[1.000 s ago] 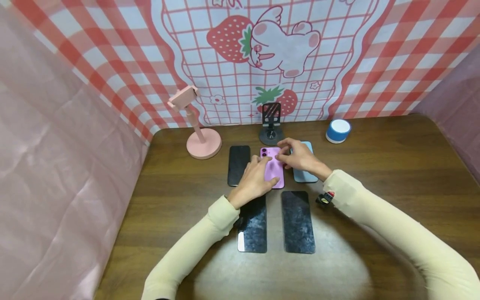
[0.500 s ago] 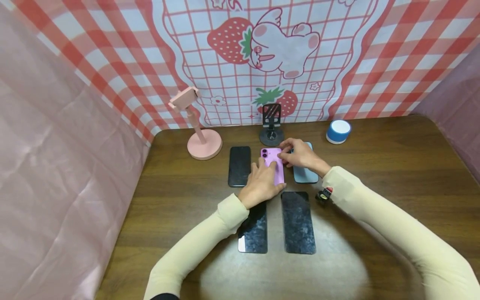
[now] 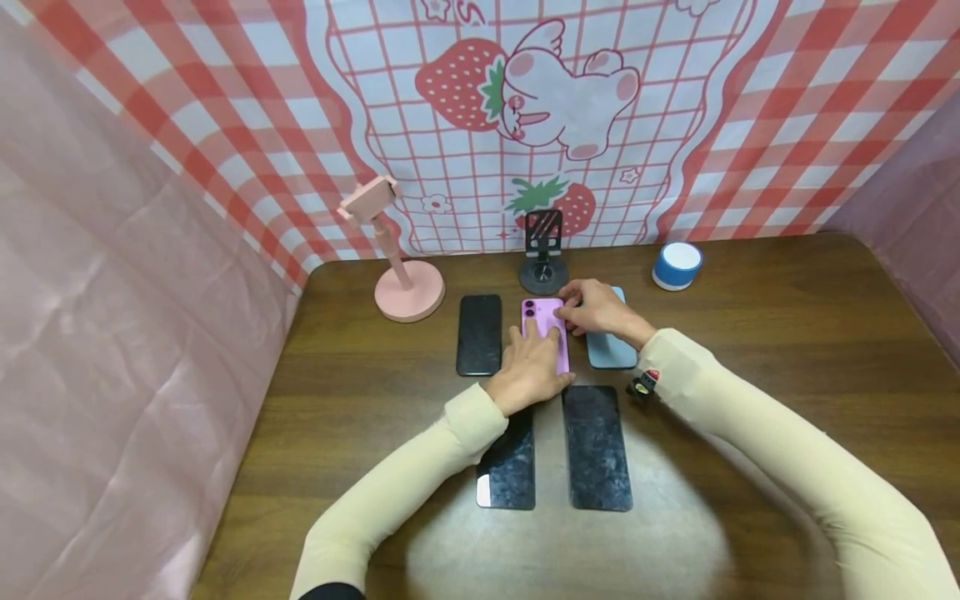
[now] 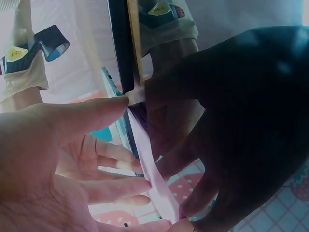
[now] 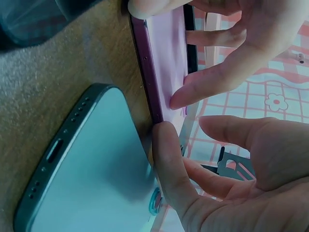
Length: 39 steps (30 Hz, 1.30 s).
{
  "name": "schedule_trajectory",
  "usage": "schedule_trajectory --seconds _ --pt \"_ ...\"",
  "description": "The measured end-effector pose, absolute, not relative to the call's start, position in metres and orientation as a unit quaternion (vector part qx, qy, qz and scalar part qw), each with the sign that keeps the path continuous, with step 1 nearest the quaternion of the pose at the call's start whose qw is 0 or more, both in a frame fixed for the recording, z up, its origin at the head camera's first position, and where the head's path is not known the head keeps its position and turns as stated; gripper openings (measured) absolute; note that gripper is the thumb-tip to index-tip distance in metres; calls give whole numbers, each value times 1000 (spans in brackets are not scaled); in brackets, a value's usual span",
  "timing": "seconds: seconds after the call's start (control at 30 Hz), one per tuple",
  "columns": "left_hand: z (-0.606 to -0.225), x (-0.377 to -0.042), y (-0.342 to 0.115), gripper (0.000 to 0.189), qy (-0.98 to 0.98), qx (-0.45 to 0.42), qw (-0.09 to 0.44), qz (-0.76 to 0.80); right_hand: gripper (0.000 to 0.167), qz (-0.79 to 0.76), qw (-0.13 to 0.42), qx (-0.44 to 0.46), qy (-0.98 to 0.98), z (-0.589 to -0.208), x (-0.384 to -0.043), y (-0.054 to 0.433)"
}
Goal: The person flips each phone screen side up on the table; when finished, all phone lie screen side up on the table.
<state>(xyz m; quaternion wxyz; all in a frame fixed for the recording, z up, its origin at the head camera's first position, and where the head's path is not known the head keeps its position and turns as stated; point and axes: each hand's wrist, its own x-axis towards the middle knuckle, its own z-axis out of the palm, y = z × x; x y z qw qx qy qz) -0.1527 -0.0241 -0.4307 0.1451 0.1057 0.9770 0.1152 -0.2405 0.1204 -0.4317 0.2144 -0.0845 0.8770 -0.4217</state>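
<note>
A lilac smartphone (image 3: 551, 310) lies back up on the wooden table, its camera lenses at the far left corner. My left hand (image 3: 528, 367) rests over its near half with spread, fairly straight fingers; the thumb is by its near right corner. In the right wrist view, a finger of my right hand (image 5: 270, 164) touches the phone's side edge, while the other fingers are apart from it. Under and beside my right hand lies a light blue smartphone (image 3: 611, 350), also back up. A black smartphone (image 3: 479, 335) lies to the left of the lilac one.
Two larger dark phones (image 3: 597, 446) lie nearer, one partly under the left forearm. Behind stand a pink phone stand (image 3: 408, 292), a black folding stand (image 3: 543, 271) and a blue and white round container (image 3: 677, 267). A checked cloth (image 3: 262, 125) hangs at the back.
My left hand has shifted right and slightly nearer, its fingers now spread over the lilac phone. My right hand stays at the phone's far right edge, having moved very little.
</note>
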Motion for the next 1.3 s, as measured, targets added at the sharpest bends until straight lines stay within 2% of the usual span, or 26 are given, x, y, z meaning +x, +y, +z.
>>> schedule_trajectory --seconds 0.97,1.3 --pt "-432 -157 -16 69 983 98 117 106 42 -360 188 -100 908 -433 -246 114" --pt "-434 -159 -16 72 983 99 117 98 39 -377 199 -89 900 -434 -247 113"
